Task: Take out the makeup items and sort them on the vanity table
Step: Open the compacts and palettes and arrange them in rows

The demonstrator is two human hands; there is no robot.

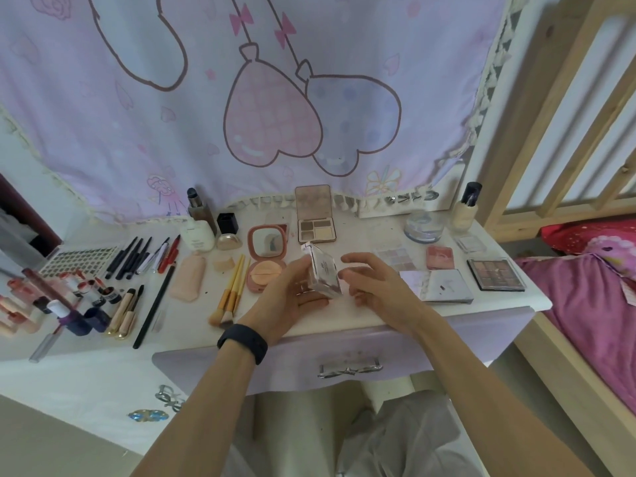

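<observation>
Wall hanging (206, 115): pastel cloth printed with heart balloons, draped behind the table.
Vanity table (344, 325): white top crowded with palettes (495, 273), brushes (230, 294), pencils (137, 256) and lipsticks (89, 290).
Left hand (289, 297): grips a small white carton (321, 273), tilted, above the table's front centre.
Right hand (375, 287): fingers loosely spread just beside the carton; contact unclear.

Nothing can be read. The box (321, 273) above the desk's (361, 318) front edge bears dark print and the white bottle (200, 237) a faint label, both too blurred.

Between brushes (231, 293) and palettes (447, 285) the table (358, 323) lies bare.
</observation>
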